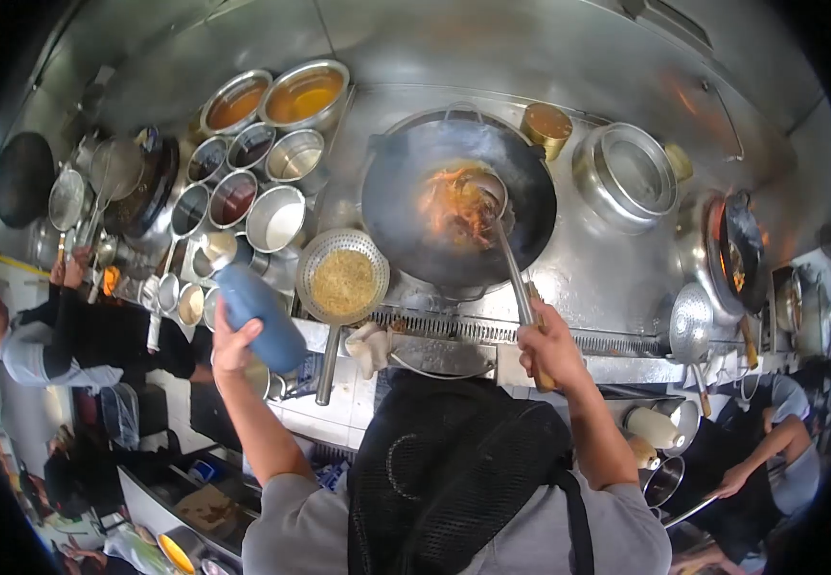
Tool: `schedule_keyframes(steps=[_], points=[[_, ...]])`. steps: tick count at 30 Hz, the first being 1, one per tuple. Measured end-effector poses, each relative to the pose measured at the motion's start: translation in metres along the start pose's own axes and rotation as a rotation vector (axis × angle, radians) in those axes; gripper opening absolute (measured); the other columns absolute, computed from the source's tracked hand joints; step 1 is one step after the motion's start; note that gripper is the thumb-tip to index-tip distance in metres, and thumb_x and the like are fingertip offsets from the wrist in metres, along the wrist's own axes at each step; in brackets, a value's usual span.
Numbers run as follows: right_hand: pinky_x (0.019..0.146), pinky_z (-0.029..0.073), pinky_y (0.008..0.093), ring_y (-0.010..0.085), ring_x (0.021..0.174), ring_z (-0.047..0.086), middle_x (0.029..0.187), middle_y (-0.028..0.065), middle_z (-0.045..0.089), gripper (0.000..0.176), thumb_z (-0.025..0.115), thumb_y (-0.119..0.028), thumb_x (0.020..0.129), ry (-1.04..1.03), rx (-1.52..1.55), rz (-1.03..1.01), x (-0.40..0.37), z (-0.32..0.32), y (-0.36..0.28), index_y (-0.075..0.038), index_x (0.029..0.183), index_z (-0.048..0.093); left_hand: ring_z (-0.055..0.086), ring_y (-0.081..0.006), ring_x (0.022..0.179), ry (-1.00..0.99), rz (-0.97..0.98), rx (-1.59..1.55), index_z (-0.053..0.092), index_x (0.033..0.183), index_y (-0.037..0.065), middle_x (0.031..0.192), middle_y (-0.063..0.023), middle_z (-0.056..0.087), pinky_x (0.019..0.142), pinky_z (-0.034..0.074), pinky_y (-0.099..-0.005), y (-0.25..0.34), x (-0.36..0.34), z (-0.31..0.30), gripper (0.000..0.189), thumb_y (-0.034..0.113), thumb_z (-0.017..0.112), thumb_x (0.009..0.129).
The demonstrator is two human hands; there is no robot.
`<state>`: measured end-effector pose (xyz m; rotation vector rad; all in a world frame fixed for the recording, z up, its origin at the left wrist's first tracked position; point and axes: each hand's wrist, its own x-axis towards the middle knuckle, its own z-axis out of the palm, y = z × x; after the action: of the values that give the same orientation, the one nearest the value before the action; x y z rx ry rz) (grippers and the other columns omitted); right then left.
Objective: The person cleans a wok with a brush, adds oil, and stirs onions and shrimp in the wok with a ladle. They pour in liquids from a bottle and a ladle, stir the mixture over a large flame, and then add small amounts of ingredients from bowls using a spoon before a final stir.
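Note:
My left hand [233, 347] is closed around a dark blue bottle [260, 311] with a pale cap, tilted left of the wok. My right hand [551, 347] grips the wooden-ended handle of a metal ladle [515, 270]. The ladle's bowl rests among orange and brown strips of food [455, 209] in the black wok [391, 206]. Between the bottle and the wok lies a perforated strainer [314, 307] holding pale yellowish bits whose kind I cannot make out.
Steel seasoning pots [276, 217] and two bowls of orange liquid [305, 94] stand left of the wok. A golden can [546, 129] and a large steel pot [626, 177] are to its right. A folded cloth [367, 347] lies on the front edge. Co-workers stand at both sides.

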<state>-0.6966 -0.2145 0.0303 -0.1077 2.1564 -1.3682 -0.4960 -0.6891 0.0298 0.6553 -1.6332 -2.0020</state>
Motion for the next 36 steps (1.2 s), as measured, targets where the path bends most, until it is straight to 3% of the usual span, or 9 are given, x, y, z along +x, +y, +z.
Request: schedule_keyframes(steps=[2, 4, 7, 12, 13, 22, 27, 31, 36], points=[[0.041, 0.043, 0.0270, 0.0135, 0.049, 0.053, 0.074, 0.0071, 0.058, 0.040, 0.060, -0.012, 0.090, -0.153, 0.804, 0.147, 0.010, 0.000, -0.007, -0.002, 0.127, 0.045, 0.055, -0.0247, 0.113, 0.068, 0.056, -0.040, 0.034, 0.144, 0.005, 0.127, -0.0106, 0.052, 0.097, 0.046, -0.0376, 0.003, -0.010, -0.032, 0.094, 0.008, 0.085, 0.065], [0.038, 0.038, 0.0209, 0.0091, 0.047, 0.049, 0.076, 0.0046, 0.058, 0.040, 0.060, -0.008, 0.089, -0.295, 1.106, 0.176, 0.033, -0.007, 0.003, -0.002, 0.127, 0.047, 0.055, -0.0242, 0.113, 0.152, 0.142, -0.019, 0.036, 0.143, 0.005, 0.125, -0.0103, 0.054, 0.098, 0.045, -0.0376, 0.003, -0.012, -0.057, 0.093, 0.011, 0.087, 0.066], [0.039, 0.040, 0.0227, 0.0091, 0.049, 0.051, 0.072, 0.0028, 0.058, 0.049, 0.058, -0.009, 0.090, -0.195, 0.869, 0.128, 0.042, 0.009, -0.010, -0.003, 0.136, 0.044, 0.055, -0.0238, 0.112, 0.262, 0.286, -0.021, 0.035, 0.143, 0.006, 0.125, -0.0108, 0.053, 0.100, 0.043, -0.0381, 0.011, -0.004, -0.074, 0.090, 0.014, 0.087, 0.070], [0.046, 0.047, 0.0310, 0.0142, 0.053, 0.057, 0.065, 0.0087, 0.061, 0.062, 0.053, -0.005, 0.087, 0.266, -0.622, -0.382, 0.028, 0.050, 0.014, -0.005, 0.147, 0.037, 0.055, -0.0218, 0.111, 0.478, 0.387, -0.037, 0.033, 0.141, 0.005, 0.122, -0.0104, 0.054, 0.098, 0.044, -0.0366, 0.025, 0.021, -0.099, 0.079, 0.005, 0.080, 0.077], [0.047, 0.048, 0.0333, 0.0162, 0.051, 0.057, 0.068, 0.0113, 0.062, 0.063, 0.051, -0.003, 0.087, 0.245, -0.663, -0.241, 0.013, 0.054, 0.006, -0.005, 0.147, 0.037, 0.056, -0.0213, 0.108, 0.528, 0.439, 0.033, 0.034, 0.139, 0.004, 0.120, -0.0111, 0.054, 0.096, 0.045, -0.0359, 0.032, 0.028, -0.098, 0.076, 0.006, 0.080, 0.078], [0.035, 0.036, 0.0198, 0.0070, 0.044, 0.047, 0.069, 0.0032, 0.055, 0.056, 0.056, -0.003, 0.087, -0.007, 0.611, 0.145, 0.015, 0.065, -0.047, 0.001, 0.141, 0.041, 0.056, -0.0231, 0.102, 0.895, 0.503, 0.639, 0.041, 0.119, 0.000, 0.112, -0.0151, 0.052, 0.089, 0.047, -0.0345, 0.035, 0.130, -0.156, 0.081, 0.031, 0.092, 0.065], [0.045, 0.042, 0.0238, 0.0060, 0.050, 0.046, 0.066, -0.0019, 0.050, 0.060, 0.054, -0.004, 0.090, 0.052, 0.062, -0.009, 0.029, 0.079, -0.037, -0.008, 0.148, 0.039, 0.054, -0.0346, 0.104, 0.872, 0.572, 0.542, 0.040, 0.118, -0.002, 0.112, -0.0220, 0.051, 0.093, 0.043, -0.0422, 0.000, 0.204, -0.181, 0.084, 0.036, 0.092, 0.063], [0.052, 0.048, 0.0350, 0.0171, 0.057, 0.058, 0.071, 0.0132, 0.060, 0.062, 0.059, -0.007, 0.088, 0.322, -0.540, -0.027, 0.009, 0.096, -0.015, -0.011, 0.147, 0.042, 0.053, -0.0343, 0.104, 0.841, 0.545, 0.630, 0.042, 0.115, -0.005, 0.109, -0.0205, 0.049, 0.094, 0.042, -0.0444, -0.039, 0.243, -0.193, 0.085, 0.039, 0.092, 0.062], [0.040, 0.042, 0.0267, 0.0106, 0.046, 0.049, 0.066, 0.0039, 0.053, 0.059, 0.054, -0.007, 0.091, 0.240, -0.008, 0.142, -0.022, 0.130, -0.068, -0.001, 0.146, 0.035, 0.053, -0.0374, 0.102, 0.813, 0.456, 0.856, 0.044, 0.118, -0.008, 0.106, -0.0208, 0.050, 0.092, 0.043, -0.0468, -0.082, 0.261, -0.208, 0.087, 0.037, 0.092, 0.061]])
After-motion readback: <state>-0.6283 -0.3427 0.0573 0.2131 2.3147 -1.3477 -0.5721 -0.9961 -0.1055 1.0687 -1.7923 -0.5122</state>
